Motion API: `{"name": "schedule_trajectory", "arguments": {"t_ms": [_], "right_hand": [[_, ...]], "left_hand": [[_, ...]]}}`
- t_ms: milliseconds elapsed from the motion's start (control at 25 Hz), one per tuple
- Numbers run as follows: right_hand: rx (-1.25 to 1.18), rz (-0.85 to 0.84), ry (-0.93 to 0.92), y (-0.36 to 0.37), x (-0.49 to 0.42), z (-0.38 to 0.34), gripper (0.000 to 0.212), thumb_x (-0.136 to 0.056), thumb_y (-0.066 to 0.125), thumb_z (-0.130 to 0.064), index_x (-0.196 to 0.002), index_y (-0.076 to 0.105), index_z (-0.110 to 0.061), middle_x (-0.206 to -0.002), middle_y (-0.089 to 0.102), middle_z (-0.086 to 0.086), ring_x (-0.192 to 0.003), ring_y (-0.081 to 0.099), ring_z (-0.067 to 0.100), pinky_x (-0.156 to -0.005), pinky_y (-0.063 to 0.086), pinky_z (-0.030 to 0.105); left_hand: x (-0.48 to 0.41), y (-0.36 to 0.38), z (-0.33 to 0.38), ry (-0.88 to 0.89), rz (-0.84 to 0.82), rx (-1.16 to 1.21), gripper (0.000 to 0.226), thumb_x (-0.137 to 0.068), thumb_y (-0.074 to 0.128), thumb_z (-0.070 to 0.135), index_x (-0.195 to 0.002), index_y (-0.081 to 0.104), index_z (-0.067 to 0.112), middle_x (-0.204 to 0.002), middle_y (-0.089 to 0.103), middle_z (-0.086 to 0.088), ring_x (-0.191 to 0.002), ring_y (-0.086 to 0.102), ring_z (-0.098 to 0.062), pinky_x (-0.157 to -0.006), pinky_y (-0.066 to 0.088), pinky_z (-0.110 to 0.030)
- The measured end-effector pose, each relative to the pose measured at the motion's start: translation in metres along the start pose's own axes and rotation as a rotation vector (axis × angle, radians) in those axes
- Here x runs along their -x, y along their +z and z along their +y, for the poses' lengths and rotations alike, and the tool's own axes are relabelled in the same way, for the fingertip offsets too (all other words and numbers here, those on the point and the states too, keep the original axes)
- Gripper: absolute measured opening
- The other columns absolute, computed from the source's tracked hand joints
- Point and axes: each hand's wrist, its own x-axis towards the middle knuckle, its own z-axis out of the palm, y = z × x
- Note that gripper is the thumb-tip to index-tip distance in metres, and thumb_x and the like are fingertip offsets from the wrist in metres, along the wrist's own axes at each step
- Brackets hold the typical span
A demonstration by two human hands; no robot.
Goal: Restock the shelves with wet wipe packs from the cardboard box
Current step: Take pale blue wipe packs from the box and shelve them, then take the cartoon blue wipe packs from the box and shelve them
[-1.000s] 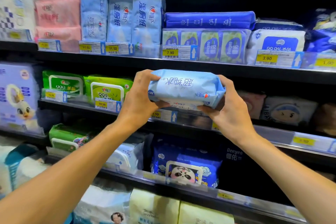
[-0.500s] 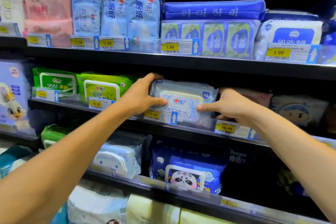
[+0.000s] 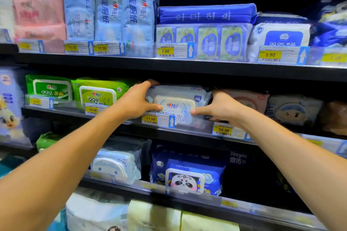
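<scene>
The pale blue soft-plastic wet wipe pack (image 3: 178, 103), fitted with a white flip lid, is stood on its long edge on the black middle shelf (image 3: 62, 116) with the lid facing outward. It is held at both ends. The left hand (image 3: 134, 101) is wrapped round the left end: its fingers (image 3: 150, 83) are curled over the top corner and the thumb is pressed against the front beside the lid. The right hand (image 3: 220, 108) is clamped on the right end, with the thumb laid at the lid's edge and the other fingers hidden behind the pack.

On the same shelf, two green wipe packs (image 3: 97, 93) are ranged just left of the held pack, and a pink pack (image 3: 249, 99) is set just right of it.

"80" is printed at the held pack's upper right corner. A yellow price tag (image 3: 156, 119) reading 11.50 is fixed to the rail directly below it. "999" is read on the green packs, above a 10.50 tag (image 3: 93, 109). On the shelf below, "Deeyeo" is printed beside a dark blue panda pack (image 3: 187, 176).
</scene>
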Motion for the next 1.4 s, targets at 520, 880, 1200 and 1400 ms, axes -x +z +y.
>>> {"name": "schedule_trajectory", "arguments": {"t_ms": [520, 880, 1200, 1400], "right_hand": [[0.755, 0.307, -0.465, -0.011, 0.099, -0.016, 0.06, -0.084, 0.072, -0.043, -0.137, 0.048, -0.028, -0.125, 0.054, -0.001, -0.114, 0.053, 0.024, -0.077, 0.047, 0.039], [0.785, -0.115, -0.269, -0.015, 0.175, 0.017, 0.069, -0.079, 0.075, -0.05, -0.139, 0.049, -0.03, -0.137, 0.058, -0.003, -0.126, 0.055, 0.023, -0.098, 0.05, 0.047], [0.805, -0.272, -0.139, -0.025, 0.246, 0.08, 0.073, -0.077, 0.077, -0.052, -0.139, 0.047, -0.027, -0.137, 0.057, -0.002, -0.125, 0.055, 0.027, -0.097, 0.05, 0.05], [0.802, -0.254, -0.075, -0.052, 0.3, 0.137, 0.067, -0.08, 0.076, -0.049, -0.138, 0.051, -0.027, -0.135, 0.06, -0.003, -0.123, 0.057, 0.024, -0.097, 0.05, 0.044]], "left_hand": [[0.069, -0.007, 0.027, 0.154, 0.23, -0.385, 0.058, -0.08, 0.073, 0.053, -0.13, 0.051, 0.033, -0.128, 0.051, 0.001, -0.114, 0.052, -0.024, -0.081, 0.051, -0.043], [0.137, 0.029, 0.071, 0.291, -0.345, -0.541, 0.067, -0.078, 0.062, 0.07, -0.135, 0.04, 0.043, -0.134, 0.046, 0.013, -0.12, 0.047, -0.015, -0.093, 0.046, -0.037], [0.186, 0.101, 0.13, 0.327, -0.562, -0.472, 0.069, -0.075, 0.067, 0.069, -0.133, 0.043, 0.04, -0.13, 0.049, 0.011, -0.117, 0.049, -0.017, -0.091, 0.048, -0.043], [0.215, 0.166, 0.156, 0.389, -0.689, -0.362, 0.073, -0.075, 0.068, 0.069, -0.134, 0.044, 0.035, -0.131, 0.051, 0.006, -0.12, 0.051, -0.02, -0.098, 0.045, -0.042]]}}
